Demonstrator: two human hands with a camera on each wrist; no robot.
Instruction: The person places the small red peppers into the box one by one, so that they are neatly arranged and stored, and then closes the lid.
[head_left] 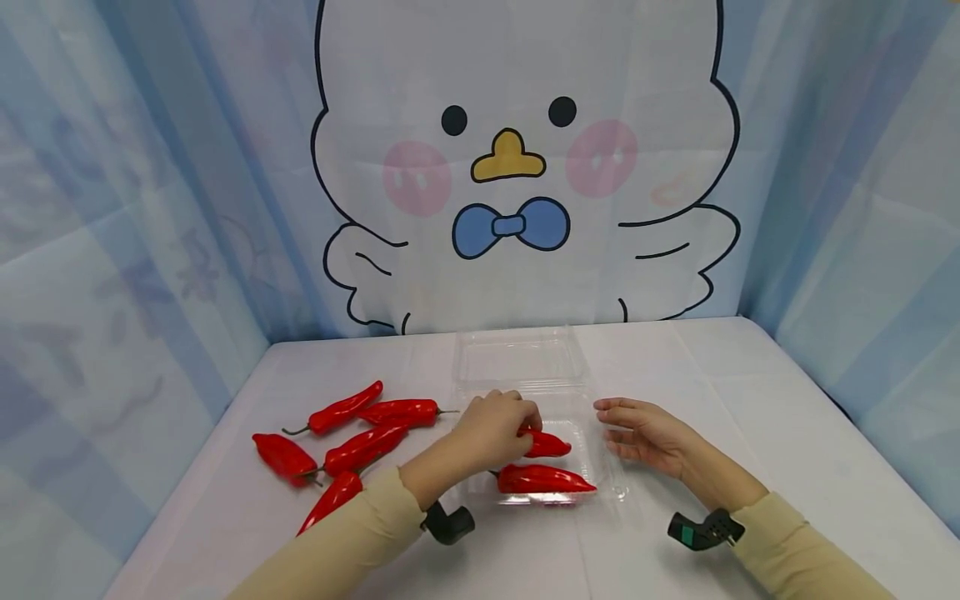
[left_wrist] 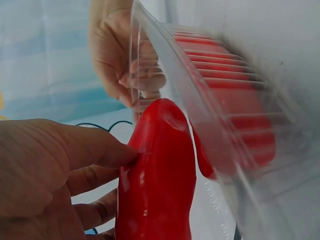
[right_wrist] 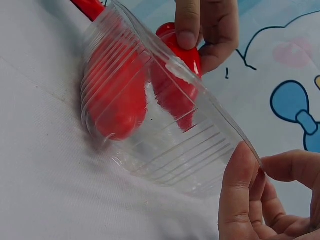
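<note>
My left hand [head_left: 491, 429] pinches a red chili pepper [head_left: 549, 445] between thumb and fingers, over a clear plastic clamshell box [right_wrist: 170, 172]. The held pepper stands tilted at the box's rim in the left wrist view, its tip pointing down into the box in the right wrist view. A second red chili pepper [head_left: 543, 479] lies inside, along the near wall. On the box's right side, my right hand [head_left: 648, 437] pinches the thin rim between thumb and fingers, seen closely in the right wrist view. The hinged lid [head_left: 517, 358] lies folded back behind the box.
Several more red chili peppers [head_left: 363, 448] lie loosely on the white table [head_left: 795, 467] to the left, some overlapping. One of them [head_left: 330, 500] is partly hidden behind the left sleeve [head_left: 352, 533]. A curtain with a cartoon bird [head_left: 525, 275] hangs behind the table.
</note>
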